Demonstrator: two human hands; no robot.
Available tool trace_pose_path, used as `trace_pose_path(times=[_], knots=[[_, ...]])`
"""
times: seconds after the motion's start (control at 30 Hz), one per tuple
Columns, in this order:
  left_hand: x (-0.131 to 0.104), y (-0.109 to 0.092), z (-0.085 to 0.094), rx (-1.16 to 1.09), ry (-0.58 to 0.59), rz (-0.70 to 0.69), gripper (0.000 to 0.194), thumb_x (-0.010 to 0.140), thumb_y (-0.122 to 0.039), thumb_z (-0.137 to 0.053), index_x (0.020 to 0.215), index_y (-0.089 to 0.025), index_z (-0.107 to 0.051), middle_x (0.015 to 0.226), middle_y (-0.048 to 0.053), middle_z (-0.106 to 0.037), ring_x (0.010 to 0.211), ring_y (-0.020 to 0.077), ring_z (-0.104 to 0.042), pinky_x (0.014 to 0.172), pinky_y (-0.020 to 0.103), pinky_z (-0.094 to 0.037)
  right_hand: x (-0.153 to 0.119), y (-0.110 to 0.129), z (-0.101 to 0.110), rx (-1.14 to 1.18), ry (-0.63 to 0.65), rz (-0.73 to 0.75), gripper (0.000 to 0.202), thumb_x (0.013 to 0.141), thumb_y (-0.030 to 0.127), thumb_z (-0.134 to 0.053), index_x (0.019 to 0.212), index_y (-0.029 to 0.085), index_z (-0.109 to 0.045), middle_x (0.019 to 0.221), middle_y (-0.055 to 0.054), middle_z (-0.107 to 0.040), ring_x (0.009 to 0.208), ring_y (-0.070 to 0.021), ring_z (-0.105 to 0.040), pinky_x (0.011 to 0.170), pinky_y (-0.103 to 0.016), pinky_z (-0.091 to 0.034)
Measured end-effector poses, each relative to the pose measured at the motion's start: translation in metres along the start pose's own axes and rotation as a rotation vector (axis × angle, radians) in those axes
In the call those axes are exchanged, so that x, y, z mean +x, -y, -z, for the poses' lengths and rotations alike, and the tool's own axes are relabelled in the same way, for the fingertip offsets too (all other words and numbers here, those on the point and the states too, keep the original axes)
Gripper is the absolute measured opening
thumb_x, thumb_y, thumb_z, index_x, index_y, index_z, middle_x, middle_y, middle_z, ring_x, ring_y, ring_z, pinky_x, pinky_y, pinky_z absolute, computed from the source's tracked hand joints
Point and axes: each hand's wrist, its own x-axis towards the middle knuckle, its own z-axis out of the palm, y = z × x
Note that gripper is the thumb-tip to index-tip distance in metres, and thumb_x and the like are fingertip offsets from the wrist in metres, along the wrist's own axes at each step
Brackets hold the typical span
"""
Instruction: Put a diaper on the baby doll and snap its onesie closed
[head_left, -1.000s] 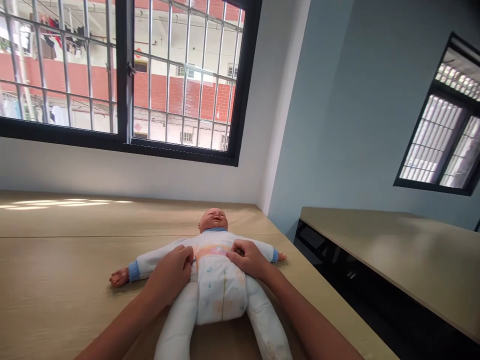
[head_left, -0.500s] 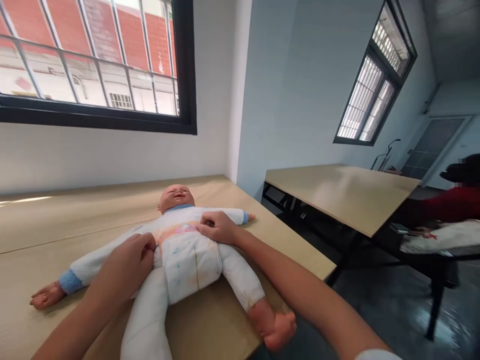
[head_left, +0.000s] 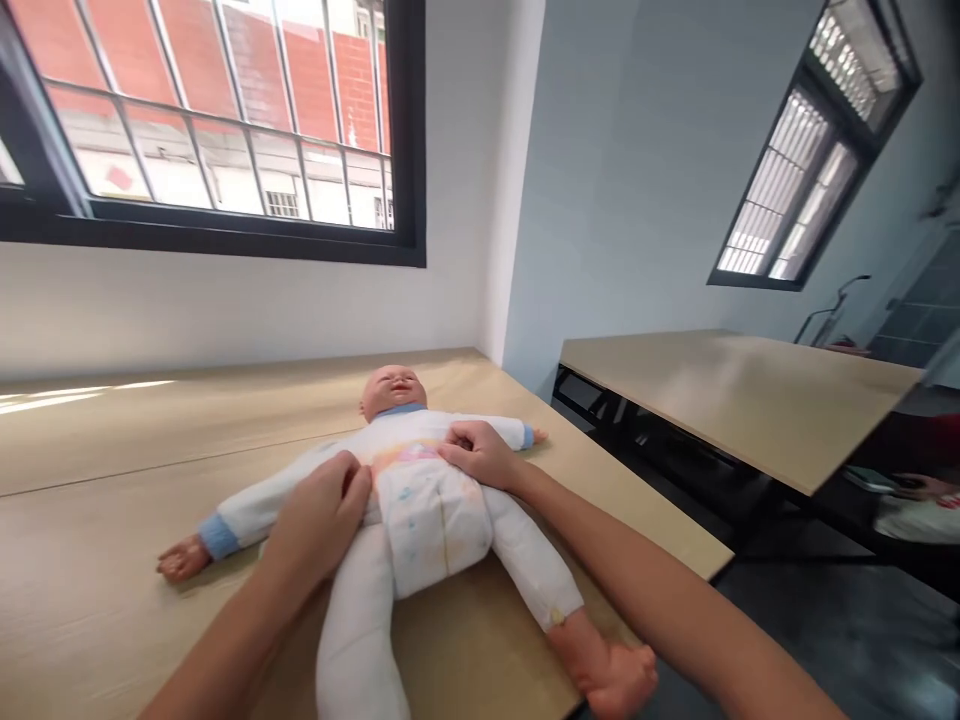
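Note:
A baby doll (head_left: 409,420) in white clothes with blue cuffs lies face up on a wooden table (head_left: 90,440), its legs toward me. Around its hips is a white diaper (head_left: 431,520) with a coloured waist strip. My left hand (head_left: 330,500) is closed at the diaper's waist on the left side, its fingertips partly hidden. On the other side, my right hand (head_left: 476,452) pinches the upper edge of the diaper near the doll's belly.
A second wooden table (head_left: 720,390) stands to the right beyond a gap. At the far right a seated person's hand (head_left: 930,488) is near a phone. Barred windows (head_left: 225,120) and walls rise behind the tables.
The view has turned left, so the doll, tables and both hands appear farther right. Both hands keep their places at the diaper's waist.

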Motion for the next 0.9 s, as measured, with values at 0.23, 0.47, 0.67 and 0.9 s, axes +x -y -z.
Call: trace_pose_path(times=[0.23, 0.47, 0.67, 0.9], knots=[[-0.002, -0.004, -0.003, -0.087, 0.033, 0.046, 0.036, 0.096, -0.041, -0.027, 0.066, -0.023, -0.037, 0.063, 0.0, -0.056, 0.064, 0.0179, -0.051, 0.061, 0.029, -0.03, 0.0, 0.004, -0.001, 0.031, 0.01, -0.032, 0.026, 0.082, 0.033, -0.057, 0.063, 0.018, -0.045, 0.06, 0.005, -0.04, 0.058, -0.0099, -0.034, 0.054, -0.025, -0.026], [-0.005, -0.005, -0.004, -0.24, 0.037, 0.058, 0.037, 0.097, -0.043, -0.023, 0.07, -0.023, -0.038, 0.072, 0.002, -0.06, 0.069, 0.0195, -0.052, 0.066, 0.03, -0.033, 0.001, 0.0, 0.0, 0.047, -0.007, -0.064, 0.027, 0.085, 0.036, -0.053, 0.065, 0.019, -0.043, 0.062, 0.004, -0.041, 0.06, -0.0113, -0.037, 0.057, -0.026, -0.031], [-0.006, -0.005, -0.006, -0.429, 0.026, 0.059, 0.045, 0.097, -0.049, -0.019, 0.076, -0.023, -0.049, 0.085, 0.004, -0.067, 0.08, 0.0215, -0.057, 0.073, 0.031, -0.039, 0.003, -0.016, 0.012, 0.137, 0.094, -0.212, 0.025, 0.082, 0.039, -0.054, 0.069, 0.02, -0.043, 0.057, 0.005, -0.045, 0.049, -0.0095, -0.04, 0.048, -0.023, -0.031], [-0.006, -0.001, 0.002, -0.423, 0.025, 0.059, 0.043, 0.095, -0.052, -0.022, 0.07, -0.023, -0.041, 0.077, 0.003, -0.063, 0.073, 0.0204, -0.052, 0.07, 0.03, -0.038, 0.005, -0.038, 0.036, 0.035, 0.256, -0.382, 0.012, 0.07, 0.023, -0.05, 0.062, 0.02, -0.042, 0.048, 0.006, -0.047, 0.039, -0.0088, -0.045, 0.039, -0.02, -0.028]])
